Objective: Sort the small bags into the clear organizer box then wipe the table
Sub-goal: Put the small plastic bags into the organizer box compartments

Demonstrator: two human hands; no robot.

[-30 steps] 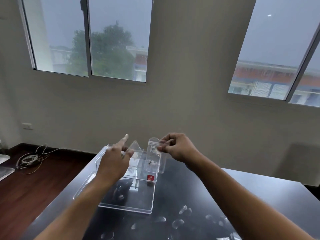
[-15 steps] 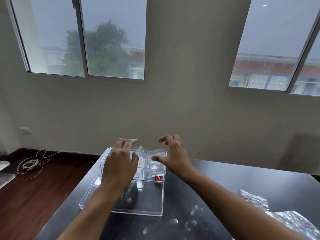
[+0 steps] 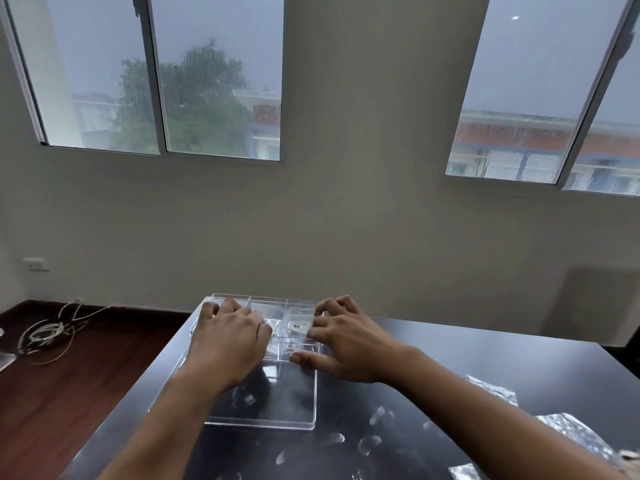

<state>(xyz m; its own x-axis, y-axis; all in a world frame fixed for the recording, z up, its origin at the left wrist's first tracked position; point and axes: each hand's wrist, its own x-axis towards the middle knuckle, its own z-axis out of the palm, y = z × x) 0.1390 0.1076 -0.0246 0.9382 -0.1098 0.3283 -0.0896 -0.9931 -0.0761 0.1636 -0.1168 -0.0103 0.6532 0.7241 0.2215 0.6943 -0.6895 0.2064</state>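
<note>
The clear organizer box [image 3: 266, 301] with dividers stands on the dark table [image 3: 433, 348], and its clear lid [image 3: 287, 407] lies flat in front of it. A small clear bag [image 3: 298, 322] with a barcode label lies in a right compartment. My left hand [image 3: 228, 341] rests over the box's left side, fingers curled on its top. On the right side, my right hand [image 3: 341, 344] has spread fingers on the rim and the thumb at the front wall. Neither hand holds a bag.
Smudges and fingerprints [image 3: 374, 431] mark the tabletop near the lid. Shiny foil bags [image 3: 575, 431] lie at the table's right front. Left of the table, a coil of white cable [image 3: 45, 334] lies on the wooden floor. A wall with windows stands behind.
My right hand held a small clear bag above the box, lowered it into a compartment and let go. Both hands then came down onto the box.
</note>
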